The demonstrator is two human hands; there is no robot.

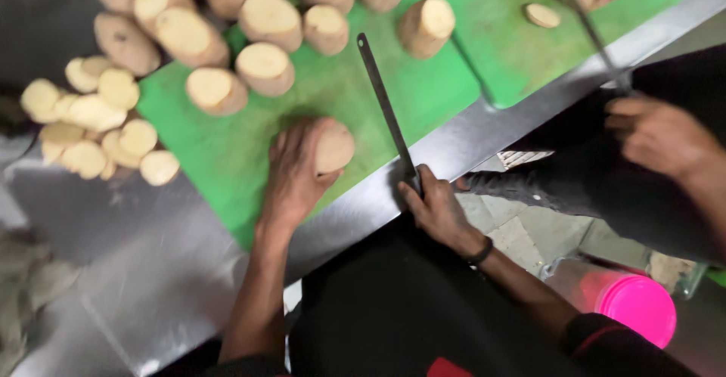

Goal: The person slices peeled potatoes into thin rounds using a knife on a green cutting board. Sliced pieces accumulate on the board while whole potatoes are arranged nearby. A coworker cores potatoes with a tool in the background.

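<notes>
- Head view: the left hand (291, 176) lies flat over a peeled tuber piece (331, 147) on the green cutting board (325, 97), grip wrapped round it, pinning it near the board's front edge
- Right hand (437, 212) has its grip closed on the handle of a long thin knife (384, 105); the blade lies flat across the board, tip pointing away, just beside the held piece but not touching it
- There's a dark wristband (479, 254) on the right wrist
- Behind the hands sits a bunch of chunky cut pieces (261, 29), cut faces up, crowding the far part of the board
- Off the board's left side, a pile of thinner round slices (94, 124) sits on the steel worktop (151, 248)
- Second green board (499, 29) to the right, one small slice (542, 15) on it
- Another person's hand (658, 135) on the right grips another knife (601, 44) over that board, and their other hand holds a piece at the top edge
- Down on the floor there's a pink lid on a container (639, 305)
</notes>
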